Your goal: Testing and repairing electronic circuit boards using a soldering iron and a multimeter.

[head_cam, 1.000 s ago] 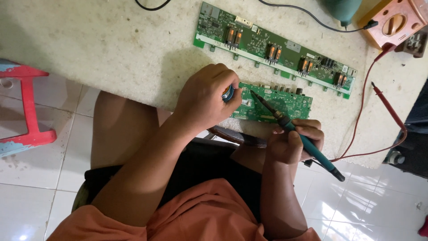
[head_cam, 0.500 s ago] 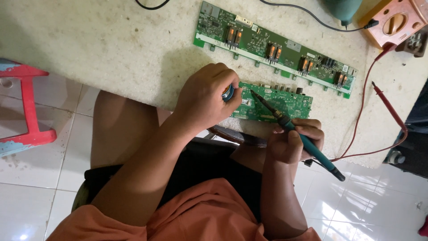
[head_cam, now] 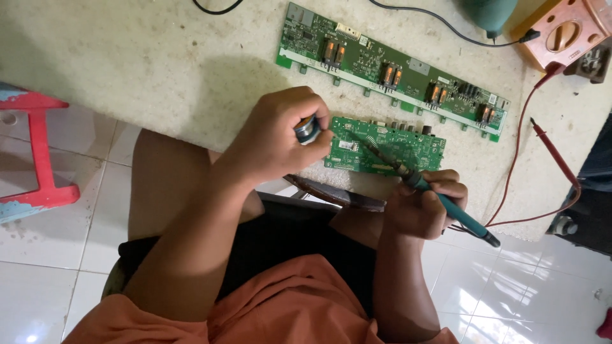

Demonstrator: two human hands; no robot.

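Surface: pale speckled worktop point(head_cam: 159, 57) over a white tiled floor point(head_cam: 44, 242); a red stool point(head_cam: 38, 159) stands at the far left.
Small board: a green circuit board point(head_cam: 389, 148) lies flat at the near edge of the worktop, between the two hands.
Long board: a second, longer green board point(head_cam: 395, 73) lies just beyond it, slanting toward the right, apart from the small one.
Left hand: the left hand point(head_cam: 274, 143) is curled shut around a small silvery spool point(head_cam: 307, 129), probably solder wire, held at the left end of the small board.
Right hand: the right hand point(head_cam: 421, 204) grips a teal-handled soldering iron point(head_cam: 440, 204) like a pen, fingers wrapped tight, with the tip slanting up and left onto the small board.
Nearby: a red probe lead point(head_cam: 548, 146) trails at the right, and an orange meter point(head_cam: 564, 32) sits at the far right corner.
Doing it well: judged from this pose, the iron tip should rest on one pad only, with the wrist braced against the edge, so it does not slide onto neighbouring parts.
Risk: the board lies loose and close to the edge, so sideways pressure could push it.
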